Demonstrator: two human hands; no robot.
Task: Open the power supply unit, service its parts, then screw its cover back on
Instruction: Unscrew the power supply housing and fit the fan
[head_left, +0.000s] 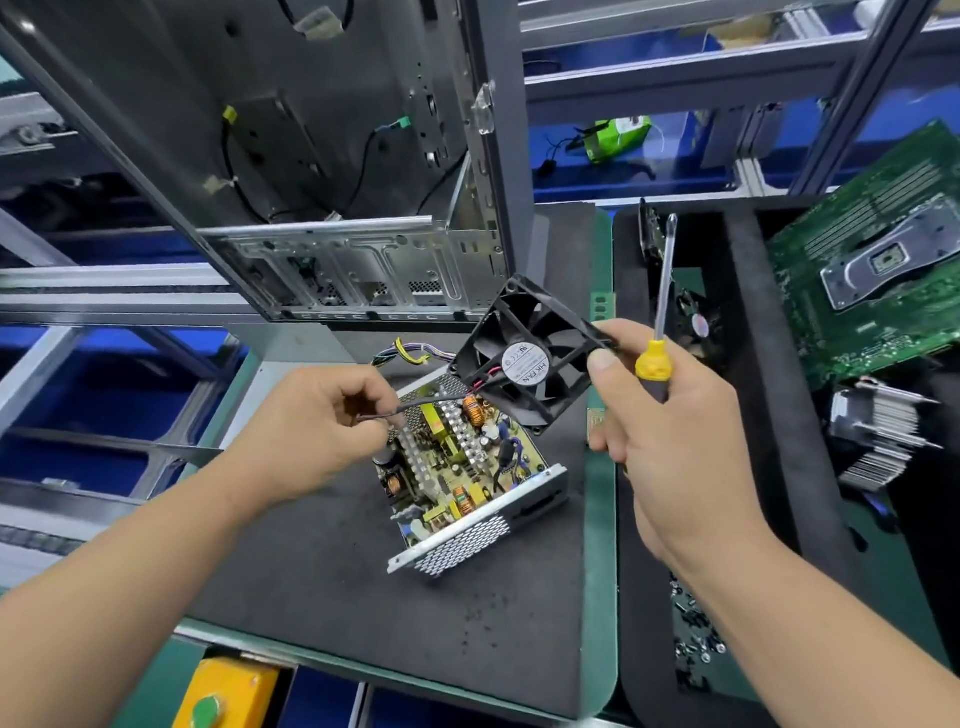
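At the centre of the frame the power supply (457, 467) lies open on the dark mat (322, 571) of the desk, its circuit board bare. The left hand (317, 426) pinches the fan's black cable (415, 405) just above the board. The right hand (670, 431) grips both the black fan (524, 358), lifted above the unit's upper right corner, and a yellow-handled screwdriver (655, 332) pointing up. An empty case (363, 270) stands behind; a motherboard (883, 270) lies at right.

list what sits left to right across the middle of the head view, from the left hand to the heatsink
left hand → open power supply unit → fan → right hand holding the screwdriver → heatsink
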